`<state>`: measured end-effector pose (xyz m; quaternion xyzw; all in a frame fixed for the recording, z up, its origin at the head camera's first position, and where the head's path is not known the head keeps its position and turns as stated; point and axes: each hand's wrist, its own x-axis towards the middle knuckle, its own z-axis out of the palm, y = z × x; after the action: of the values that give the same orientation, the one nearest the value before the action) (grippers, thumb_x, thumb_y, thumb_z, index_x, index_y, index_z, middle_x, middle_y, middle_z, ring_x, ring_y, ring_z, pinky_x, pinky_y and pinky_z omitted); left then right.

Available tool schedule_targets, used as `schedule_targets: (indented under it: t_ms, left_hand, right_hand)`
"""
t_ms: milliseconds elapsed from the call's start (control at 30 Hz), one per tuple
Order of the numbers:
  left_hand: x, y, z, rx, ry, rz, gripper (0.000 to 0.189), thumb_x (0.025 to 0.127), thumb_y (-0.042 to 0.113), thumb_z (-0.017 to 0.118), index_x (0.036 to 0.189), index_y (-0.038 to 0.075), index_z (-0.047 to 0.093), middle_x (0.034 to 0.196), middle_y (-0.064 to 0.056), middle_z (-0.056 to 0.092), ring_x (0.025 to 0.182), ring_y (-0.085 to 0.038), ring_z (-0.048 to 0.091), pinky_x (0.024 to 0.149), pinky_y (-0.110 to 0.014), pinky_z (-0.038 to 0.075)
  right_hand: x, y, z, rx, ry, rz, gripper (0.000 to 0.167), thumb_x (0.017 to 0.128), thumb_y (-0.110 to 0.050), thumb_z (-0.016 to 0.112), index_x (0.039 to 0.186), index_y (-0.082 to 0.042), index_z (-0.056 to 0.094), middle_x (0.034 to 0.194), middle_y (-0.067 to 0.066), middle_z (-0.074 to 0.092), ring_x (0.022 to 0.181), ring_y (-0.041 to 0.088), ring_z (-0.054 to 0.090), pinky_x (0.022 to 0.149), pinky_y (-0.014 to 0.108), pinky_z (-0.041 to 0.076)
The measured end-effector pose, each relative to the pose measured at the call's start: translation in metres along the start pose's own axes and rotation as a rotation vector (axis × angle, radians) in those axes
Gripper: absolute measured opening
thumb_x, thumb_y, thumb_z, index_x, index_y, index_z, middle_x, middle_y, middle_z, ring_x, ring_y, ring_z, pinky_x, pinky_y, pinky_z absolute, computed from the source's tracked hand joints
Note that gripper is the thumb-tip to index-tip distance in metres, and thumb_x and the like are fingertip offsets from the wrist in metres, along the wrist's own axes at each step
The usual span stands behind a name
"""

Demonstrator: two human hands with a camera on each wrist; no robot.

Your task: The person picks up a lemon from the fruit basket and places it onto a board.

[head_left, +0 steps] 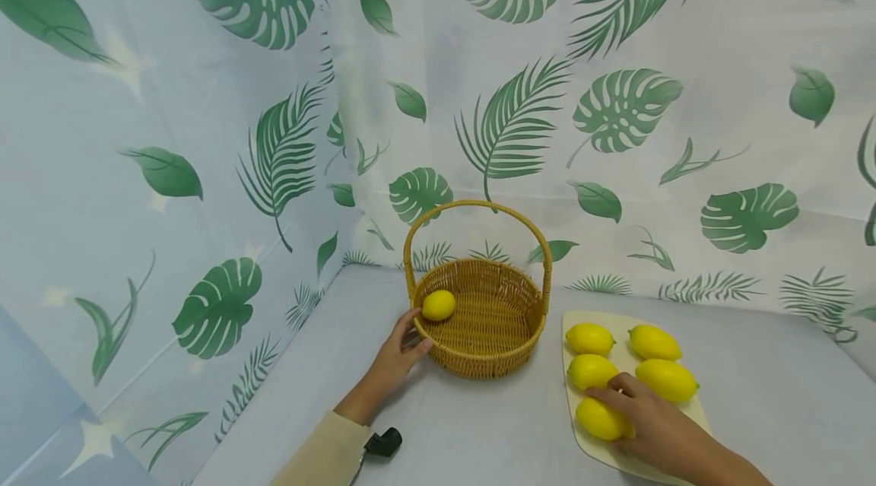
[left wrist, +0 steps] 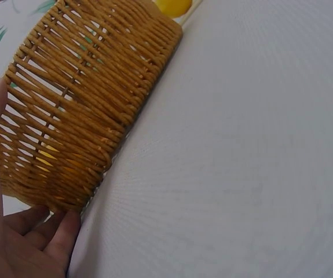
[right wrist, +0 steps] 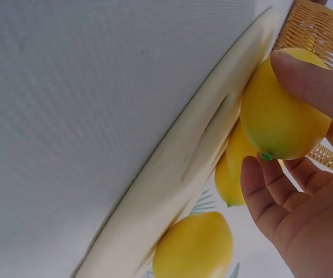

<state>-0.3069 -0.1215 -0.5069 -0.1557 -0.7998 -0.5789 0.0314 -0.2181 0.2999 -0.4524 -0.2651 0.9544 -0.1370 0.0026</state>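
A round wicker basket with a tall arched handle stands on the table, one lemon inside at its left. My left hand holds the basket's left side; in the left wrist view the thumb and fingertips touch the woven wall. At the right, a cream board carries several lemons. The nearest lemon is between the thumb and fingers of my right hand. In the right wrist view that lemon has its green-tipped end towards the fingers, some of which it hides.
Other lemons lie close by on the board, beyond the right hand. A black object sits at the left wrist. Leaf-printed curtains rise behind and to the left of the pale tabletop.
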Motion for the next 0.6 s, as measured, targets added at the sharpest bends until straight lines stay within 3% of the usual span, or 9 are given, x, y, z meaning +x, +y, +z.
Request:
schedule_targets:
  t_ms: [400, 600]
  left_hand:
    - [0.000, -0.004, 0.000, -0.012, -0.009, 0.003, 0.068, 0.098, 0.036, 0.060, 0.154, 0.027, 0.024, 0.154, -0.016, 0.029, 0.135, -0.035, 0.038, 0.105, -0.047, 0.039]
    - [-0.007, 0.021, -0.004, -0.020, -0.034, -0.013, 0.068, 0.099, 0.028, 0.059, 0.155, 0.016, 0.022, 0.154, -0.021, 0.026, 0.135, -0.039, 0.035, 0.105, -0.049, 0.038]
  right_hand:
    - [0.003, -0.005, -0.004, 0.006, -0.027, 0.070, 0.066, 0.069, -0.040, 0.087, 0.128, -0.028, 0.063, 0.106, -0.010, 0.047, 0.084, 0.009, 0.047, 0.072, 0.027, 0.051]
    - [0.008, -0.005, -0.012, -0.002, -0.031, 0.092, 0.067, 0.065, -0.043, 0.088, 0.125, -0.027, 0.064, 0.108, -0.007, 0.050, 0.085, 0.011, 0.046, 0.073, 0.028, 0.051]
